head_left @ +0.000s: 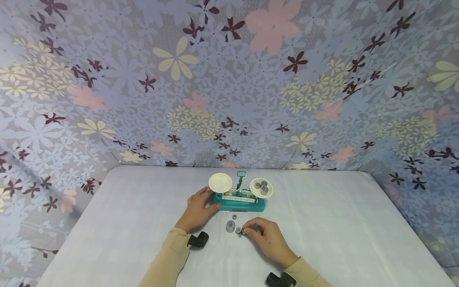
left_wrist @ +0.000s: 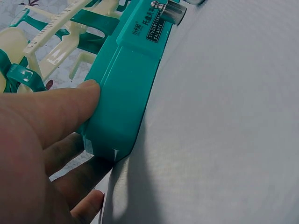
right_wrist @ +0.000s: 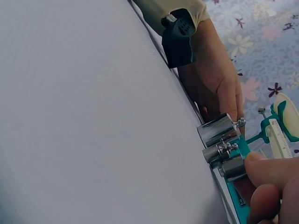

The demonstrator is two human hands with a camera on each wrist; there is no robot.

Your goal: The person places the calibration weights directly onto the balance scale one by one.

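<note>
A teal student balance (head_left: 236, 205) stands on the white table, with a cream left pan (head_left: 220, 183) and a cream right pan (head_left: 269, 187). Three metal weights (head_left: 264, 189) sit on the right pan; the left one holds nothing. My left hand (head_left: 196, 211) grips the left end of the base, thumb (left_wrist: 88, 95) on top and fingers round the end. In front of the balance, my right hand (head_left: 265, 239) pinches a small metal weight (right_wrist: 232, 168). Beside it stand a large weight (head_left: 230, 226) and smaller ones (head_left: 234, 217).
White cloth (head_left: 340, 227) covers the table, with a flowered curtain (head_left: 229, 99) behind and at both sides. Each forearm wears a dark wrist camera, the left one (head_left: 199, 240) close to the loose weights and the right one (head_left: 281, 280) near the front.
</note>
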